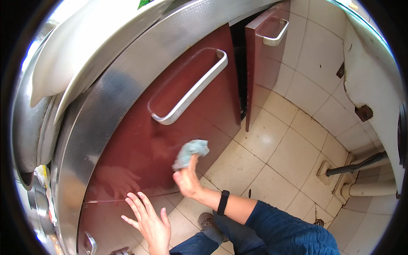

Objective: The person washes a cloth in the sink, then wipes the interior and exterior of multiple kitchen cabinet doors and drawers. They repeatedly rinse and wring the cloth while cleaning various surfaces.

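Observation:
My right hand [188, 180], with a black band on the wrist, is shut on a pale blue cloth [191, 152] and is slightly blurred. The cloth lies against or close before the lower part of a glossy dark red cabinet door [137, 140]. A long silver metal handle [194, 91] is fixed on that door, above the cloth. My left hand [148, 216] has its fingers spread and holds nothing. It is beside the lower left part of the door, where its reflection shows; whether it touches the door I cannot tell.
A second red cabinet door [263, 63] stands ajar on the right. Above runs a metal countertop edge [105, 79] with a white basin-like vessel [92, 41] and metal pots [28, 134] at the left. A dark drain hose [357, 164] and a pale pipe [373, 188] reach the tiled floor [274, 172].

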`<state>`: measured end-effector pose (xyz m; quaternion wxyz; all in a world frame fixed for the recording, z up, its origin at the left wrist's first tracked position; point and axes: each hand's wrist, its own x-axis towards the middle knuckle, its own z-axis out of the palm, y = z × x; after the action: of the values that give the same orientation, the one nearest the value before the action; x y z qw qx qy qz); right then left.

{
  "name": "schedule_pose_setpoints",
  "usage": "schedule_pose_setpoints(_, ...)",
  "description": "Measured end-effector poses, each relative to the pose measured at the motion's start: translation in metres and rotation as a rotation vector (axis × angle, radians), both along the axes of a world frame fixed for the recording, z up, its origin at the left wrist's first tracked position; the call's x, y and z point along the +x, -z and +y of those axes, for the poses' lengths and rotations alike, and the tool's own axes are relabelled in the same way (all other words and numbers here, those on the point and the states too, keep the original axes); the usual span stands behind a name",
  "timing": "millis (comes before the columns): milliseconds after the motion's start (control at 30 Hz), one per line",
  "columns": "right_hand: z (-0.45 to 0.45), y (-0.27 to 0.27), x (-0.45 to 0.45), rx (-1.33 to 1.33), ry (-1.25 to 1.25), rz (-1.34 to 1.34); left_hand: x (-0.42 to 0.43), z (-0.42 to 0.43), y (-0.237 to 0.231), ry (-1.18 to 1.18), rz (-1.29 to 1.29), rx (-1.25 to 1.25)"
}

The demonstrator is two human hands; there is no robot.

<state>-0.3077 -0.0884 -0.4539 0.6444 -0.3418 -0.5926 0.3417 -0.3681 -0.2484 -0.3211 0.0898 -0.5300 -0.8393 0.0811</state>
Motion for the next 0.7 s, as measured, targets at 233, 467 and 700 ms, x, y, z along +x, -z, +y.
schedule_pose_setpoints(233, 0.057, -0.004, 0.037, -0.046, 0.222, 0.098, 0.001, 0.001, -0.002, 0.004, -0.015, -0.005)
schedule_pose_setpoints(467, 0.018, -0.010, 0.030, -0.224, -0.028, -0.221, 0.002, 0.000, -0.006, -0.002, 0.003, -0.053)
schedule_pose_setpoints(700, -0.003, -0.018, 0.014, -0.028, -0.031, 0.183, 0.003, 0.001, -0.003, 0.006, 0.019, -0.020)
